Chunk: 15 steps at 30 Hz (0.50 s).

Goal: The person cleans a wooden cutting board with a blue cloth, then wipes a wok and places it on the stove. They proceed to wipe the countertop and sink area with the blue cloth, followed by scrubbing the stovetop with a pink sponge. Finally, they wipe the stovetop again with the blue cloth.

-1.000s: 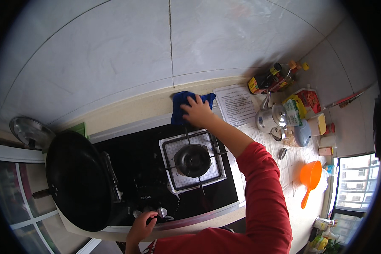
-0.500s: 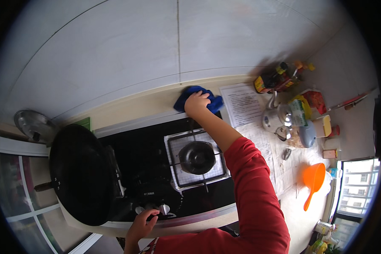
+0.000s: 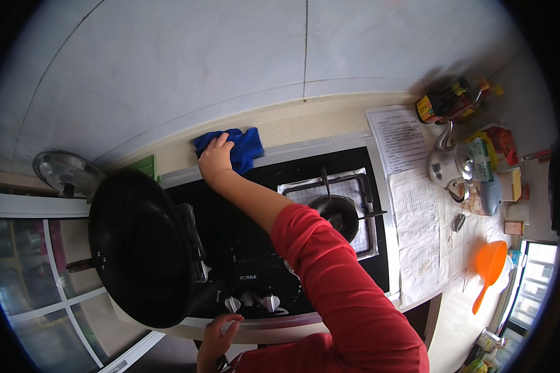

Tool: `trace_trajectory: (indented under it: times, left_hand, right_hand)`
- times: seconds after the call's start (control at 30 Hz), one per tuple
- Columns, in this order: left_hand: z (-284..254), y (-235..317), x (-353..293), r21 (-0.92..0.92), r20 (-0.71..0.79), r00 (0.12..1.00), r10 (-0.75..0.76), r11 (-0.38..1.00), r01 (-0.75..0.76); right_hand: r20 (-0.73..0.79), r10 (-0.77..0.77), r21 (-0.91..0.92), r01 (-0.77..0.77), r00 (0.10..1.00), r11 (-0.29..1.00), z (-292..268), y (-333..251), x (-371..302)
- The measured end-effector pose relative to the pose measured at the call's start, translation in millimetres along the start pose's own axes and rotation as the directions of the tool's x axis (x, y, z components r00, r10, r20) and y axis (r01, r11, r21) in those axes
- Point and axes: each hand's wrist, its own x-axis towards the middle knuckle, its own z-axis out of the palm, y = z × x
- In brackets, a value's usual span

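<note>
The right hand (image 3: 216, 155) is resting on the blue cloth (image 3: 247, 149), fingers slightly apart, likely pressing it flat behind the stove (image 3: 218, 230). The empty left hand (image 3: 218, 336) is hanging near the knobs (image 3: 270, 303), fingers apart. A stand (image 3: 193, 239) is probably holding the wok (image 3: 140, 248) up.

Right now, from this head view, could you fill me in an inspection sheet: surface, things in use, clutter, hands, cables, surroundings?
Surface: black hob in a pale counter; pale specks near the knobs.
Things in use: blue cloth, rumpled, at the hob's back edge.
Clutter: wok and lid at left; kettle, bottles, papers and orange scoop at right.
Hands: right hand on the cloth; left hand by the hob's front edge, nothing seen in it.
Cables: nothing seen.
Surroundings: tiled wall behind; window far right.
</note>
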Motion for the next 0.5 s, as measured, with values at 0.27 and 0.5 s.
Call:
trace_trajectory:
  times: [0.27, 0.5]
  left_hand:
    - [-1.4, -17.5, -3.3, -0.003, -0.006, 1.0, 0.003, 1.0, -0.003]
    - [-8.7, -38.8, -6.6, -0.024, -0.049, 0.995, -0.088, 0.996, 0.087]
  right_hand:
    - [-0.231, -0.326, 0.153, 0.365, 0.917, 0.918, 14.2, -36.1, 19.9]
    - [-0.241, -0.405, 0.143, 0.445, 0.882, 0.884, 16.3, -72.1, 44.2]
